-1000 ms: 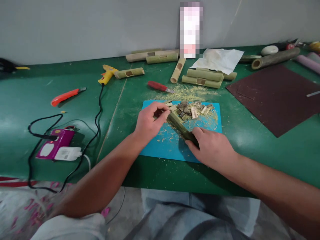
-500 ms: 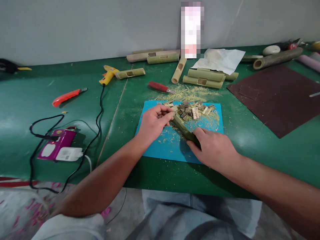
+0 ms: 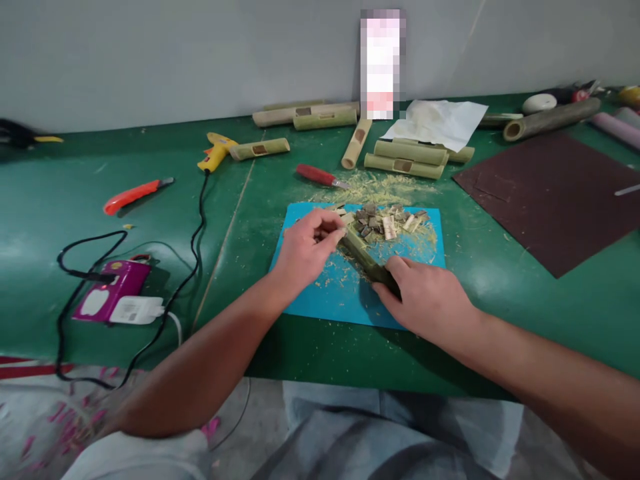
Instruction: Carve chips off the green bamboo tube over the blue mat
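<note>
1. Centrally, in the head view, a dark green bamboo piece (image 3: 364,257) is shown lying on the blue cutting mat (image 3: 320,293), on the green table (image 3: 240,200).
2. Its long axis is seen to run diagonally, from the near right end under the right hand (image 3: 425,300) up and away to the far left end at the left hand (image 3: 305,248).
3. The near end is covered by the right hand, whose fingers are closed over it and press it down onto the mat; the full wrap of the fingers is hidden from view.
4. The far end is met by the left hand, with thumb and fingertips pinched together at the tip of the piece; a small dark object appears to be held in the pinch, but what it is cannot be told.
5. Both hands are thus placed on the piece, one at each end, with the middle stretch left bare between them.
6. Just beyond the far end, a heap of small cut chips (image 3: 387,221) is shown on the mat, with pale shavings (image 3: 375,187) scattered past the mat's far edge.
7. Further back, a red-handled knife (image 3: 320,176), a yellow glue gun (image 3: 216,151) and several bamboo tubes (image 3: 405,159) are laid well apart from the hands.
8. An orange utility knife (image 3: 134,195) is shown far to the left.
</note>
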A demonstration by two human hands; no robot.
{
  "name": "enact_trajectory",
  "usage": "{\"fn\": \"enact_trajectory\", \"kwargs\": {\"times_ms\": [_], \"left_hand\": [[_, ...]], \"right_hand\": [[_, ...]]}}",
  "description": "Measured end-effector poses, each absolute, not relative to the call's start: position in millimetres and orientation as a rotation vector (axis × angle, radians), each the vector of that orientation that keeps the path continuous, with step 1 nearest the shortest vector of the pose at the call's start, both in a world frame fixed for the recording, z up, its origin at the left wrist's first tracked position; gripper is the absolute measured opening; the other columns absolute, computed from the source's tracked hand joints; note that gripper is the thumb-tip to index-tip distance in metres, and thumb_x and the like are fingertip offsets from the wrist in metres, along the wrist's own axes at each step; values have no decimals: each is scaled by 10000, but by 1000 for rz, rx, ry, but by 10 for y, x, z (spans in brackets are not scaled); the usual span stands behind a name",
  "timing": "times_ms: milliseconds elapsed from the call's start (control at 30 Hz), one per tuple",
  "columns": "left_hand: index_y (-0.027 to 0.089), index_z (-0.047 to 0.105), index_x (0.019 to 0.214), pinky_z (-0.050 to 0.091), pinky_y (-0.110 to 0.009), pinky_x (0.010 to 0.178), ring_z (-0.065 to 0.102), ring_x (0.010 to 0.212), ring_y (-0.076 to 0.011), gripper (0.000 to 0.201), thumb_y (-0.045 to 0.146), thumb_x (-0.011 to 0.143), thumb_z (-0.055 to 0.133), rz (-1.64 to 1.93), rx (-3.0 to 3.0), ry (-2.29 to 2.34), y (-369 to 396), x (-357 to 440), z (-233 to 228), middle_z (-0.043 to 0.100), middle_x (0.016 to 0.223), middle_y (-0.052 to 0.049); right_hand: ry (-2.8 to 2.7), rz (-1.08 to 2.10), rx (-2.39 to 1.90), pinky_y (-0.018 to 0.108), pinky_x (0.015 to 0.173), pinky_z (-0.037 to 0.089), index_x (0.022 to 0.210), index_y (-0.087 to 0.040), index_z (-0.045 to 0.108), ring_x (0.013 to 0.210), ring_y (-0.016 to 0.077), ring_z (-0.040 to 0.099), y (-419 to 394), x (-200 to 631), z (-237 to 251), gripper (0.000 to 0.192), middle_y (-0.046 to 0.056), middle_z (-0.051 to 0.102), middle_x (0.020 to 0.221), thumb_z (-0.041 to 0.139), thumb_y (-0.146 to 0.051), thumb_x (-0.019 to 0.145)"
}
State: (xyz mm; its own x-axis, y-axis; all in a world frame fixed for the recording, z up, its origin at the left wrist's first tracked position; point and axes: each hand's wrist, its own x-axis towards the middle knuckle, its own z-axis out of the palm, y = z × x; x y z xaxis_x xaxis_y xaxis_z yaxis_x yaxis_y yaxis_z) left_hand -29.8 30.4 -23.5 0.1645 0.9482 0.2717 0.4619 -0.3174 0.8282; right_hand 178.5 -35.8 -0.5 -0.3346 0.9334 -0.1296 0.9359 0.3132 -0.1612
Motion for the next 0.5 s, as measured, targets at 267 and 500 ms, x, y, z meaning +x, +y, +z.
{"fn": "enact_trajectory", "kwargs": {"times_ms": [267,500], "left_hand": [[183,748,982,559,-257,768,685,798,-145,152,215,872,648,983,2224,1363,272,-347,-183,743,927,-39],[157,732,936,526,-264,728,681,799,-163,230,272,977,538,890,2671,1289,283,-378,-287,729,877,-62]], "right_hand": [[2550,-333,1813,315,536,163,935,-191,574,676,180,616,-349,1787,-9,249,48,700,852,464,-414,946],[2527,-362,1832,312,536,174,944,-195,576,682,178,618,-348,1781,2,250,45,706,862,469,-421,942]]}}
